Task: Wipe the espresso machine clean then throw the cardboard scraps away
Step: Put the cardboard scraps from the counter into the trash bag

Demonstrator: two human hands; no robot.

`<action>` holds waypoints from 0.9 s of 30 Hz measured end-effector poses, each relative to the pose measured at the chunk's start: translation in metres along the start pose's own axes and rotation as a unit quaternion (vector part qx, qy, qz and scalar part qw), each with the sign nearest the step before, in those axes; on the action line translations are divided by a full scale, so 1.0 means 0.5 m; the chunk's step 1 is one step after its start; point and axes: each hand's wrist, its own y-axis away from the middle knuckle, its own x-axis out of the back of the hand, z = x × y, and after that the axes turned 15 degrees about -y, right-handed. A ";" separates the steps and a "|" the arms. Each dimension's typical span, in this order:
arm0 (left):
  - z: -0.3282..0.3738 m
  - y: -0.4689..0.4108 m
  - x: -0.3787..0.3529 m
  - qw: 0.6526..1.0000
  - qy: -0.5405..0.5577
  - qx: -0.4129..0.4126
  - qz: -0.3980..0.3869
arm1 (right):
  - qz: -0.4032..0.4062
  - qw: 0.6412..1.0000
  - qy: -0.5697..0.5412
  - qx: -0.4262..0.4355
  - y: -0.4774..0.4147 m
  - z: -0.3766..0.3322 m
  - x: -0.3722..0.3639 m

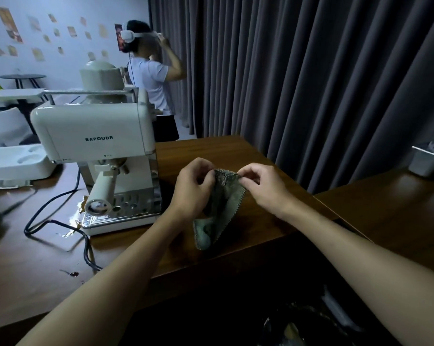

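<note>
A cream espresso machine [93,136] stands on the brown wooden table [235,151], its portafilter handle [101,193] pointing toward me. To its right I hold a grey-green cloth [221,208] up by its top edge; it hangs down over the table. My left hand [193,188] pinches the cloth's left corner and my right hand [263,186] pinches the right corner. Small brown scraps [82,204] lie by the machine's left front corner on a wet patch.
A black power cord [56,228] loops across the table left of the machine. A white tray [13,161] lies at far left. Behind the machine a person [153,78] wearing a headset stands before dark curtains. A bin with a dark bag [308,323] sits below the table edge.
</note>
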 end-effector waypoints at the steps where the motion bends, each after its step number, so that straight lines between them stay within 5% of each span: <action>1: 0.010 -0.007 -0.003 1.000 0.008 0.003 0.003 | 0.000 1.000 -0.004 0.002 -0.002 -0.001 0.013; 5: 0.017 -0.031 -0.020 1.000 0.006 0.024 -0.003 | 0.053 0.998 -0.029 -0.001 -0.012 0.012 0.048; 9: -0.018 -0.031 -0.042 0.988 -0.106 0.090 -0.061 | -0.005 0.988 0.085 -0.131 -0.005 0.071 0.077; 16: -0.041 0.032 -0.105 0.934 -0.265 0.097 -0.217 | -0.080 0.951 0.166 -0.247 0.023 0.154 0.080; 20: -0.016 0.050 -0.140 0.889 -0.388 0.056 -0.236 | -0.070 0.938 0.219 -0.259 0.029 0.163 0.061; 24: -0.001 0.063 -0.164 0.899 -0.393 0.017 -0.194 | -0.054 0.958 0.178 -0.219 0.032 0.163 0.057; 27: -0.008 0.067 -0.166 0.942 -0.295 0.035 -0.157 | -0.020 0.982 0.040 -0.185 0.028 0.169 0.069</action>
